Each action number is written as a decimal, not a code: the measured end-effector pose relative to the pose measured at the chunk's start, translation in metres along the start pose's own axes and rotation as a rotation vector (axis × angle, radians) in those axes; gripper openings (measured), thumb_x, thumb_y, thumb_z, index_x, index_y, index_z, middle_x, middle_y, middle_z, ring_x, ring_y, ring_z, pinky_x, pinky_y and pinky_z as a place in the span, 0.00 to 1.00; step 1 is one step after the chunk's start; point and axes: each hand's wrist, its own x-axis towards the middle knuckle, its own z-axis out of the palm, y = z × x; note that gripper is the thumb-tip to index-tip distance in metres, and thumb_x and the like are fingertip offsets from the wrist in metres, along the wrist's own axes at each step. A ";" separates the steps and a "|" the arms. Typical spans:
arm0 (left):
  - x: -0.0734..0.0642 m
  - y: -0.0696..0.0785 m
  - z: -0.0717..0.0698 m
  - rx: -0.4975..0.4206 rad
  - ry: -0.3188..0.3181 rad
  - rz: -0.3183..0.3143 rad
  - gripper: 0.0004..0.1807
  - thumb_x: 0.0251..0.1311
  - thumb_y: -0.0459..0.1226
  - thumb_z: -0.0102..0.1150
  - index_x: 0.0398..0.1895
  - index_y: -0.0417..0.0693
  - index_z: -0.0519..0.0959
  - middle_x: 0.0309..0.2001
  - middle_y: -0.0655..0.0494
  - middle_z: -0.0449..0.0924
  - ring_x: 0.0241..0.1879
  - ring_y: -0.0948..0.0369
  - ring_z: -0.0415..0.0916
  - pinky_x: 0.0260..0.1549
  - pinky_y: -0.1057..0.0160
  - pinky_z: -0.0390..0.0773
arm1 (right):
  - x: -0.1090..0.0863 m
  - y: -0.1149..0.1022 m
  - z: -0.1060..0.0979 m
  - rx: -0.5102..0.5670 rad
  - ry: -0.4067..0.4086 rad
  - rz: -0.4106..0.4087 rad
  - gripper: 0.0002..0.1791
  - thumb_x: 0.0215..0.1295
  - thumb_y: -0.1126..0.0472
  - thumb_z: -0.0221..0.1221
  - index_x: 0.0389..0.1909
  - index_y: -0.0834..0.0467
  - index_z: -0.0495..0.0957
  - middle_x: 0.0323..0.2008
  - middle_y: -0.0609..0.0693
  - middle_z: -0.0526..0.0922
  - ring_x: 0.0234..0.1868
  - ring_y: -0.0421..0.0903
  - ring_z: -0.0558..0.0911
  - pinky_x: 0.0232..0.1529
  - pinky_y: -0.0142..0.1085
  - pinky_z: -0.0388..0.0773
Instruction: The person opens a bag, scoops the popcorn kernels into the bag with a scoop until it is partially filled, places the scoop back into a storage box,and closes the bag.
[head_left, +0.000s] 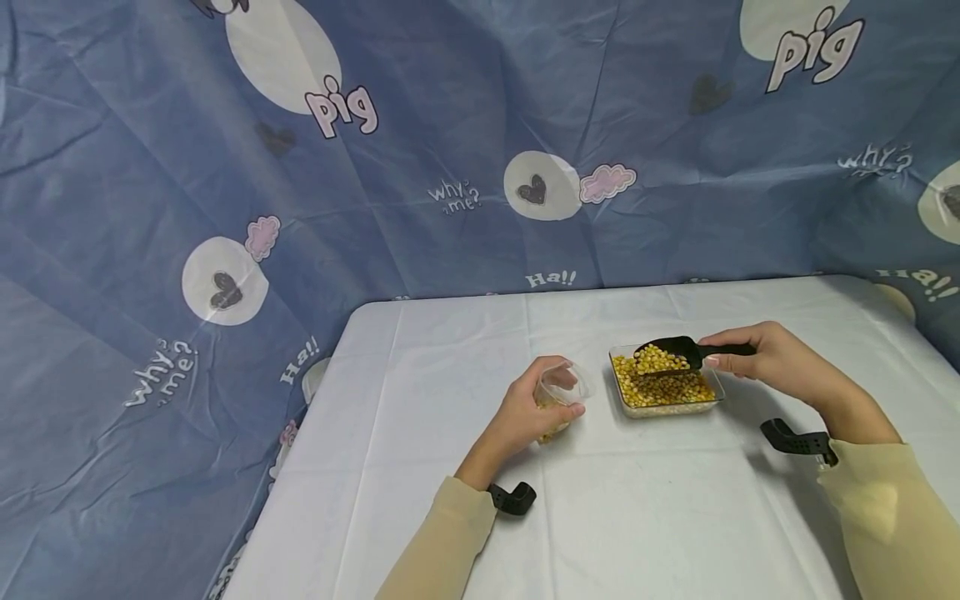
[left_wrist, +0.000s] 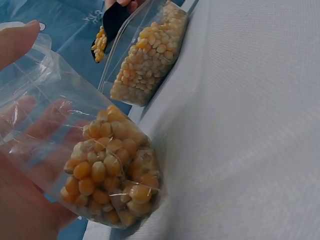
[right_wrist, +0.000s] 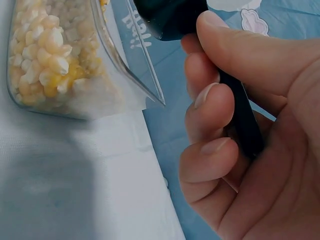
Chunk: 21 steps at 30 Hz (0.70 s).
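My left hand (head_left: 527, 403) holds a clear plastic bag (head_left: 561, 385) with its mouth spread open. Corn kernels (left_wrist: 107, 170) fill the bottom of the bag, which touches the white table. To the right stands a clear rectangular container (head_left: 667, 410) of yellow corn kernels. My right hand (head_left: 780, 363) grips the handle of a black scoop (head_left: 697, 352), fingers curled round it in the right wrist view. Heaped with kernels (head_left: 660, 359), the scoop is held above the container. Only part of the scoop's bowl shows in the right wrist view.
A white cloth covers the table (head_left: 660, 517). Behind it and on the left hangs a blue printed curtain (head_left: 420, 250). Black bands (head_left: 798, 440) sit at both wrists, by the beige sleeves (head_left: 892, 517).
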 end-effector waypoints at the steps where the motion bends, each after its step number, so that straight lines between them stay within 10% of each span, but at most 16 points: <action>1: 0.001 -0.006 0.001 0.004 0.003 -0.002 0.30 0.62 0.38 0.70 0.65 0.51 0.70 0.54 0.45 0.80 0.55 0.49 0.77 0.56 0.55 0.73 | 0.000 0.001 0.000 -0.001 0.003 0.000 0.24 0.69 0.52 0.65 0.61 0.58 0.80 0.55 0.57 0.83 0.42 0.47 0.84 0.37 0.42 0.80; 6: 0.005 -0.035 0.006 0.016 0.020 -0.009 0.31 0.60 0.45 0.72 0.65 0.67 0.69 0.53 0.58 0.80 0.54 0.61 0.77 0.55 0.54 0.74 | 0.000 0.000 0.000 -0.001 0.009 -0.008 0.24 0.69 0.52 0.65 0.61 0.58 0.80 0.56 0.58 0.83 0.44 0.43 0.84 0.38 0.43 0.81; 21: 0.005 -0.037 0.007 0.023 0.015 0.012 0.32 0.61 0.45 0.72 0.66 0.64 0.68 0.54 0.58 0.80 0.55 0.61 0.77 0.54 0.55 0.75 | -0.002 -0.006 -0.001 0.008 0.017 -0.014 0.24 0.69 0.49 0.65 0.61 0.57 0.81 0.55 0.56 0.83 0.41 0.49 0.84 0.38 0.43 0.80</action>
